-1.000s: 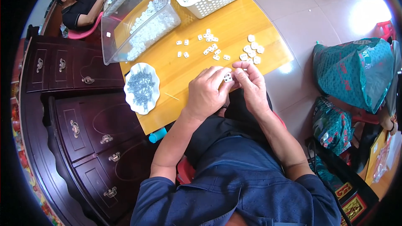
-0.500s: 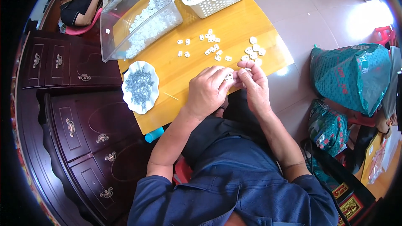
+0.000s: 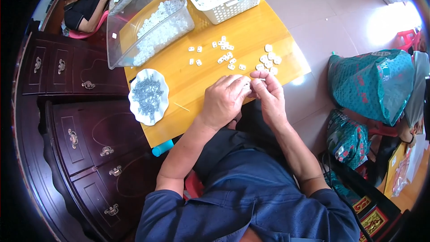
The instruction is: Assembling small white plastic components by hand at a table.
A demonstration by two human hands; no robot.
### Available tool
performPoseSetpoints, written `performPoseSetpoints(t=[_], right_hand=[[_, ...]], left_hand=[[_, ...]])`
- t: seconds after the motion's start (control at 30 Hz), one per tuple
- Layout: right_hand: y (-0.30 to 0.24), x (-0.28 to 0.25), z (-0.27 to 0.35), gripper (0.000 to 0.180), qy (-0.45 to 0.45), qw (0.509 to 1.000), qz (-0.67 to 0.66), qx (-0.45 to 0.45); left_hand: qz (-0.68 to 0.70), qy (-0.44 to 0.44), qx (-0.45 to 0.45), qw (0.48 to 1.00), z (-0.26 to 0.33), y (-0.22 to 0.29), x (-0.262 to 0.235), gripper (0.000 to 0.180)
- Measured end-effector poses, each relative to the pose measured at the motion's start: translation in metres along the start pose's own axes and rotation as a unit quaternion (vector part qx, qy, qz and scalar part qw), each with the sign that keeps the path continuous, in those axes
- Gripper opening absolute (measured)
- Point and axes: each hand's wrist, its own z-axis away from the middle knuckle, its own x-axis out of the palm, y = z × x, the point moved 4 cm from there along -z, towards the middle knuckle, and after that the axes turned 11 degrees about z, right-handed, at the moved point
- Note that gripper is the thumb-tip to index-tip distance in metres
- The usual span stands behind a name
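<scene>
Over the near edge of the wooden table (image 3: 179,92), my two hands meet fingertip to fingertip. My left hand (image 3: 222,101) is closed on a small white plastic piece (image 3: 247,86), mostly covered by the fingers. Thumb and fingers of my right hand (image 3: 271,96) pinch together against it; whatever they hold is too small to make out. Just beyond lie several rounded white pieces (image 3: 268,48). Farther left are scattered small rectangular white pieces with dark holes (image 3: 231,66). A scalloped white dish (image 3: 135,108) holds many thin grey metal parts (image 3: 150,93).
A clear plastic bin (image 3: 117,56) and a white perforated basket (image 3: 233,10), both filled with white pieces, stand at the far side. A thin yellowish stick (image 3: 181,107) lies near the dish. Dark drawers (image 3: 85,134) flank the left; teal bags (image 3: 367,83) sit right. Another person (image 3: 85,11) sits far left.
The white piece in my left hand is more covered by the fingers now. Both hands stay together at nearly the same place. The whole view has shifted slightly.
</scene>
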Motion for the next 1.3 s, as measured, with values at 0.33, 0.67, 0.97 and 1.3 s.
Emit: performPoseSetpoints(t=[0.33, 0.67, 0.97, 1.3], right_hand=[[-0.006, -0.004, 0.004, 0.025, 0.019, 0.999, -0.015, -0.024], [-0.007, -0.029, 0.026, 0.020, 0.075, 0.997, 0.018, -0.028], [-0.006, -0.050, 0.032, 0.013, 0.171, 0.985, 0.004, -0.027], [0.064, -0.088, 0.011, 0.051, 0.040, 0.911, -0.327, 0.250]], left_hand=[[-0.001, 0.005, 0.033, 0.999, -0.003, 0.006, 0.006, 0.025], [0.044, -0.027, 0.046, 0.998, 0.004, 0.010, 0.032, 0.025], [0.026, 0.023, 0.026, 0.999, -0.007, 0.001, 0.043, 0.024], [-0.047, -0.048, 0.059, 0.996, -0.019, -0.025, 0.073, 0.032]])
